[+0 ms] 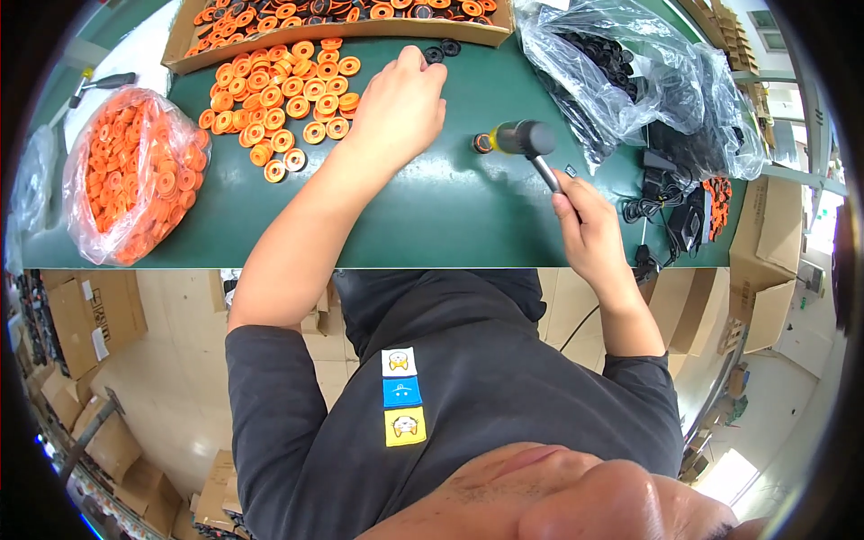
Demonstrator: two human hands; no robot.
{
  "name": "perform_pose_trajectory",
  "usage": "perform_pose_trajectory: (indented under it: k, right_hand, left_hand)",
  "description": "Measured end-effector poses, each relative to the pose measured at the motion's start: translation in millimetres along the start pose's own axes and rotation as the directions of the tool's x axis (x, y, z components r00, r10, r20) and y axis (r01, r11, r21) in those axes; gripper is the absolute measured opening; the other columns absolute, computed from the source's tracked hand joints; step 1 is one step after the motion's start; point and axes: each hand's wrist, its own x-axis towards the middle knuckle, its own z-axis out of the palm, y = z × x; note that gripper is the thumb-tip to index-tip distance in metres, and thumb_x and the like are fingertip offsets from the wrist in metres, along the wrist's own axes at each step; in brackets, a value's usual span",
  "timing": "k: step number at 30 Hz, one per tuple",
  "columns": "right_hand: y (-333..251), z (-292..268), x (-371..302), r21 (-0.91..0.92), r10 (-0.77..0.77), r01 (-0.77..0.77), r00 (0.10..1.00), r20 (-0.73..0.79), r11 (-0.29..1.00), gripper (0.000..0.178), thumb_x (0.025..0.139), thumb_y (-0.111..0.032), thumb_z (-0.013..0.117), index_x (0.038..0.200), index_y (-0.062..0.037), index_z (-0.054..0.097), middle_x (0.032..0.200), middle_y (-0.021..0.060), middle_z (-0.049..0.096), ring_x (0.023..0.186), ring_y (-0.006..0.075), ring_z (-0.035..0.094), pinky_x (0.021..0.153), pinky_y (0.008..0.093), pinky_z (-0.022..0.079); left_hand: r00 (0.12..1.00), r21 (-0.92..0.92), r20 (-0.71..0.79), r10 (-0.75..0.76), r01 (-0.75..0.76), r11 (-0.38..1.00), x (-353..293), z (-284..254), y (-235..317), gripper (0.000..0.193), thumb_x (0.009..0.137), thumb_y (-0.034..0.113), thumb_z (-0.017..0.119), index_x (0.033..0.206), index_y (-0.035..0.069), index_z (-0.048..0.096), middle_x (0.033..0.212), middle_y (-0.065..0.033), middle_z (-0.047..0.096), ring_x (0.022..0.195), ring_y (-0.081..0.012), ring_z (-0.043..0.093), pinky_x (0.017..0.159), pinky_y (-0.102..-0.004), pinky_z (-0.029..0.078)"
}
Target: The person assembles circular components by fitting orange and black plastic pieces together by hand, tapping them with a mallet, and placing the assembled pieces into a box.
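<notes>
My right hand (587,225) is closed around the dark handle of a mallet (531,139), whose head is black with a yellow end. Close by the yellow end, on the green tabletop, is a small orange-and-black wheel (482,144). My left hand (402,103) reaches toward the far side of the table with its fingers curled in; what lies between them, if anything, is hidden. Just right of its fingertips are several black rings (435,55). A heap of orange wheels (279,90) spreads to the left of that hand.
Along the far edge stands a cardboard box (346,38) of orange and black parts. A clear bag of orange pieces (135,175) sits at left, near another hammer (103,83). A plastic bag of black parts (621,76) and black adapters with cables (675,202) lie at right.
</notes>
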Motion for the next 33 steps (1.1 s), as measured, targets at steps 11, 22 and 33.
perform_pose_trajectory:
  k: [11,22,33]
  right_hand:
    - [10.8,8.2,13.3,-0.004,-0.048,0.048,0.996,-0.073,0.999,0.025,0.095,-0.005,0.061,0.118,0.0028,0.064,0.088,0.0192,0.062,0.083,0.0377,0.063,0.075,0.0429,0.05]
    - [74.3,6.0,22.6,-0.1,0.032,-0.061,0.963,-0.266,0.993,0.022,0.093,-0.009,0.067,0.112,0.0004,0.068,0.082,0.0157,0.06,0.075,0.0331,0.061,0.071,0.0394,0.049]
    - [41.2,-1.3,82.0,-0.018,-0.348,0.351,0.919,-0.187,0.936,0.032,0.079,-0.006,0.074,0.11,-0.0042,0.069,0.099,0.0124,0.063,0.094,0.0341,0.063,0.083,0.041,0.052]
  left_hand:
    - [0.997,0.037,-0.043,0.067,-0.066,0.997,-0.9,-8.7,14.1,0.028,0.082,0.011,0.072,0.108,0.002,0.065,0.108,-0.0156,0.059,0.1,-0.0362,0.063,0.087,-0.0451,0.054]
    - [0.938,-0.233,0.213,0.274,-0.223,0.946,-8.8,6.1,30.2,0.035,0.081,0.02,0.078,0.11,0.002,0.067,0.104,-0.0127,0.059,0.099,-0.0331,0.062,0.087,-0.0427,0.052]
    - [0.928,-0.666,0.357,0.108,0.171,0.726,2.2,-4.0,29.6,0.032,0.091,0.01,0.072,0.121,0.0,0.067,0.098,-0.0048,0.071,0.09,-0.01,0.065,0.085,-0.0266,0.053]
